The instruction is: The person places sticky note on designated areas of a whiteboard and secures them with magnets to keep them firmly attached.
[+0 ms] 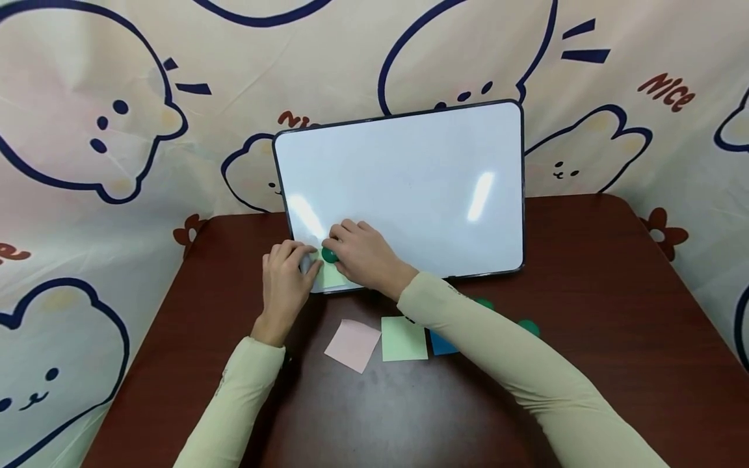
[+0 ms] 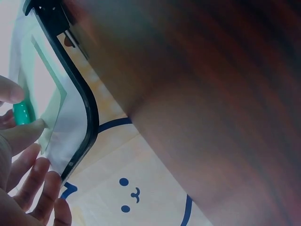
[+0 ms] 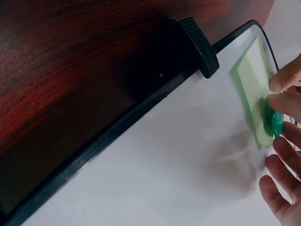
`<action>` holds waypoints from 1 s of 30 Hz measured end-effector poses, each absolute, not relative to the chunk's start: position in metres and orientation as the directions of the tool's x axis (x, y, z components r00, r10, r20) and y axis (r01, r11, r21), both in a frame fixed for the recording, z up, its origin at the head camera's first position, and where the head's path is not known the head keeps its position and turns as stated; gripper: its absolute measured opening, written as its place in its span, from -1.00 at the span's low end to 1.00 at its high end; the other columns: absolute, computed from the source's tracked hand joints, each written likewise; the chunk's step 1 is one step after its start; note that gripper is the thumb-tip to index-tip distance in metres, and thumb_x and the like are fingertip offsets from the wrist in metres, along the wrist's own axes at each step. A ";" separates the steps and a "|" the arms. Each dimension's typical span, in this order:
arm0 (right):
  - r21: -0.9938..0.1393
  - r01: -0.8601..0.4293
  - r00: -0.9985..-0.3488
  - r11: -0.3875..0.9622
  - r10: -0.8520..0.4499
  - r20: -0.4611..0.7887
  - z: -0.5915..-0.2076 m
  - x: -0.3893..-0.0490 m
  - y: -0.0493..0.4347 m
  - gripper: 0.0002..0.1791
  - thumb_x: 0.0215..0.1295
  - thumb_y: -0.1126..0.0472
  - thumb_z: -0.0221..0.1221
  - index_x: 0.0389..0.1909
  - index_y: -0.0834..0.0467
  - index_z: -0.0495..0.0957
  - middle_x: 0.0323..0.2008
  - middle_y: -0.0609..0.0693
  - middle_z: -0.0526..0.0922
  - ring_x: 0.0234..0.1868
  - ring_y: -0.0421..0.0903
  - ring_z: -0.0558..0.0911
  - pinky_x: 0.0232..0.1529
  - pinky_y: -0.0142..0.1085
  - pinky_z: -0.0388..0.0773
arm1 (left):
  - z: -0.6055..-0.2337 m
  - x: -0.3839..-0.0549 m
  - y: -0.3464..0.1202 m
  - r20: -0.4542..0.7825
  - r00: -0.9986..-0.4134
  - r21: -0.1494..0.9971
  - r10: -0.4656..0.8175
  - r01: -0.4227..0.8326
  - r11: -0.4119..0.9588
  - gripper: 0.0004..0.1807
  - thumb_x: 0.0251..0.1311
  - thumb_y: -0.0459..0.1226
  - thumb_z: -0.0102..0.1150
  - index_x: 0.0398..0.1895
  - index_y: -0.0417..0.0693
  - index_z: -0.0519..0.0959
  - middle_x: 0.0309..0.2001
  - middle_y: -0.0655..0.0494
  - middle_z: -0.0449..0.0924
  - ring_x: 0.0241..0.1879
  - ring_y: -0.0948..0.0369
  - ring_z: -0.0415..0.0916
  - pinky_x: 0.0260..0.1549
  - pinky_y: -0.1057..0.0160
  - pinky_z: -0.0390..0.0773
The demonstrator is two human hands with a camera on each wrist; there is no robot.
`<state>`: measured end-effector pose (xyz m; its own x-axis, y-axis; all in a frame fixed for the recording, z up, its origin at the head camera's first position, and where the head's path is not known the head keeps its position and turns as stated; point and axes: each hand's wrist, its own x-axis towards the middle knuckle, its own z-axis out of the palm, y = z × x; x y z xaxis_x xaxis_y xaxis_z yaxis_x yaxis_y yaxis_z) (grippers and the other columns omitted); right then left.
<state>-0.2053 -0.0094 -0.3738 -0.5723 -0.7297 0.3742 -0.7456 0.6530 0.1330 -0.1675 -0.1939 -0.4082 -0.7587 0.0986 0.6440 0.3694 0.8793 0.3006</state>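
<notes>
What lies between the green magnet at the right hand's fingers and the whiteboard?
A pale green note lies there, on the whiteboard, with the green magnet over it; the right wrist view shows this.

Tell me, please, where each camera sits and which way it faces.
Head: worn there, facing forward and down at the whiteboard; left hand, right hand, sleeves show.
Left wrist: worn there, facing the whiteboard's corner; fingers at left.
Right wrist: worn there, facing the whiteboard's lower edge; fingers at right.
Wrist views share the handled green magnet and green sticky note.
</notes>
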 end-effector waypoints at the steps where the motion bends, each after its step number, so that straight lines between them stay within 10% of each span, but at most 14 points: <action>1: 0.150 -0.742 -0.568 0.653 -0.733 0.375 -0.375 -0.205 -0.010 -0.71 0.36 0.07 0.21 0.05 0.04 0.61 0.02 -0.07 0.60 0.07 -0.09 0.53 0.08 -0.26 0.52 | -0.409 -0.167 -0.194 0.644 -0.759 0.302 0.097 0.368 0.879 -0.71 -0.04 -0.30 0.55 -0.24 -0.23 0.73 -0.21 -0.14 0.61 -0.25 -0.09 0.47 -0.31 -0.01 0.34; 9: 0.211 -0.719 -0.557 0.662 -0.731 0.394 -0.381 -0.203 -0.010 -0.63 0.35 0.00 0.24 0.13 0.01 0.59 0.04 -0.09 0.61 0.11 -0.10 0.53 0.11 -0.27 0.51 | -0.409 -0.163 -0.194 0.630 -0.770 0.309 0.100 0.367 0.878 -0.69 -0.04 -0.30 0.55 -0.20 -0.22 0.72 -0.20 -0.14 0.61 -0.25 -0.09 0.46 -0.29 0.00 0.33; 30: -0.100 -0.698 -0.667 0.709 -0.594 0.450 -0.377 -0.162 0.092 -0.61 0.30 0.08 0.31 0.12 0.06 0.63 0.05 0.00 0.64 0.09 -0.04 0.57 0.05 -0.16 0.57 | -0.406 -0.132 -0.188 0.506 -0.818 0.318 0.275 0.473 0.821 -0.76 -0.03 -0.28 0.55 -0.29 -0.13 0.73 -0.28 0.01 0.64 -0.24 0.08 0.46 -0.27 0.12 0.46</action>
